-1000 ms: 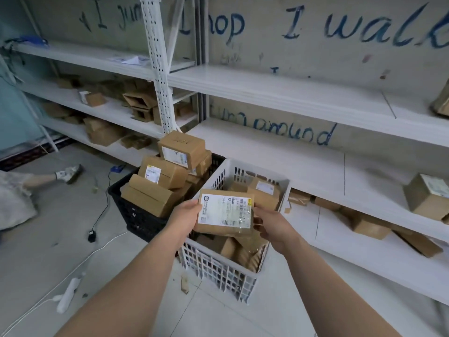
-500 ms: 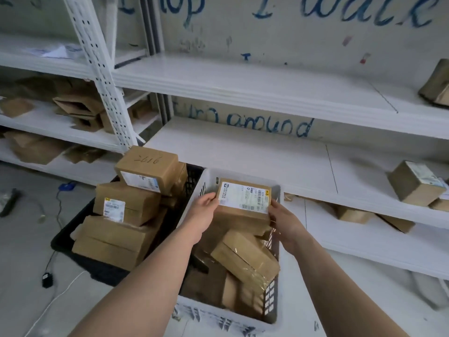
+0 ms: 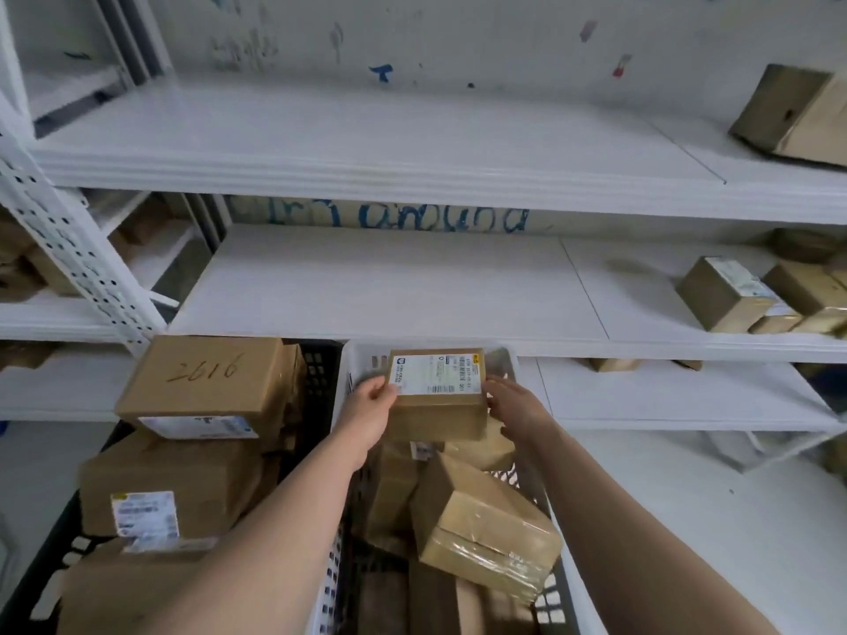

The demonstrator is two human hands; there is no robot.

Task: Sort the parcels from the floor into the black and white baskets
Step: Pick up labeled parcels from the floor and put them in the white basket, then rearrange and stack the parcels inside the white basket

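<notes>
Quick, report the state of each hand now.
Left hand: grips the left side of the brown cardboard parcel with a white label.
Right hand: holds the same parcel's right side.

We find even, diffuse light, moderately bright overall. Soft shadows lie under the shelves at mid-frame. Motion blur smears the wall writing, the boxes at right, and the parcel label at centre. Shelf edges bow toward the corners.

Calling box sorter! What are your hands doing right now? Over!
Left hand and right hand both gripping the labelled parcel. Parcel over far end of white basket. Other parcels piled underneath.
</notes>
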